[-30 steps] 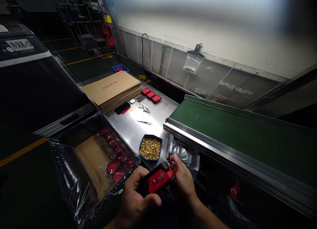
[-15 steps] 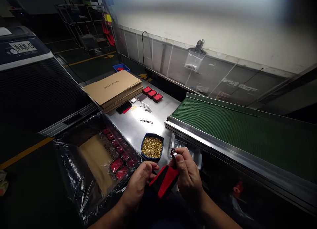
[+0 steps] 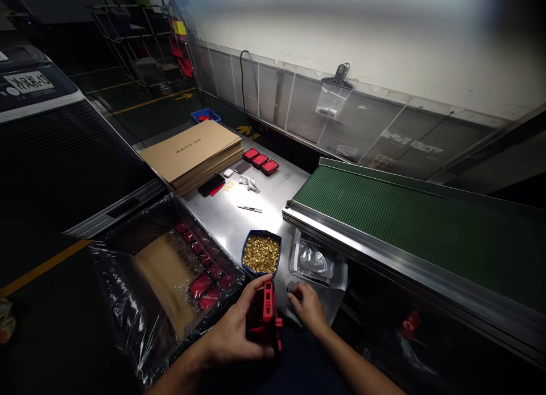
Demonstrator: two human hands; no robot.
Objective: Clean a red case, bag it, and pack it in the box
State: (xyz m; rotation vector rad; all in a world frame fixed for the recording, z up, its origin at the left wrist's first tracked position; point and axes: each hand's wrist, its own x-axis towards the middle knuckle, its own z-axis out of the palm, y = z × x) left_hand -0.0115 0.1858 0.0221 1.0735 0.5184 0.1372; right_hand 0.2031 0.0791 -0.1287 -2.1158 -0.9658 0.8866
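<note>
My left hand [image 3: 232,332] is wrapped around a red and black plastic case [image 3: 268,304], held upright on edge with slots showing in its red end. To the right of it, my right hand [image 3: 310,308] is low by the table's front edge, thumb and fingers pinched at a small dark, shiny piece [image 3: 292,292] too small to name. Just beyond both hands stands a blue tray [image 3: 243,258] full of small gold-coloured metal parts [image 3: 262,252]. A clear plastic tray [image 3: 341,278] with a silvery bag [image 3: 313,258] lies beyond my right hand.
On the left sits a plastic-lined box [image 3: 123,321] with red pieces [image 3: 200,284] and cardboard [image 3: 164,270]. A green conveyor belt [image 3: 384,213] runs along the right. Farther back are stacked cardboard sheets [image 3: 191,150], red-black cases [image 3: 260,160], a phone [image 3: 211,185] and a knife [image 3: 249,209].
The red and black case has passed into my left hand and turned upright. My right hand has let go of it and moved down toward the table edge, beside the clear tray.
</note>
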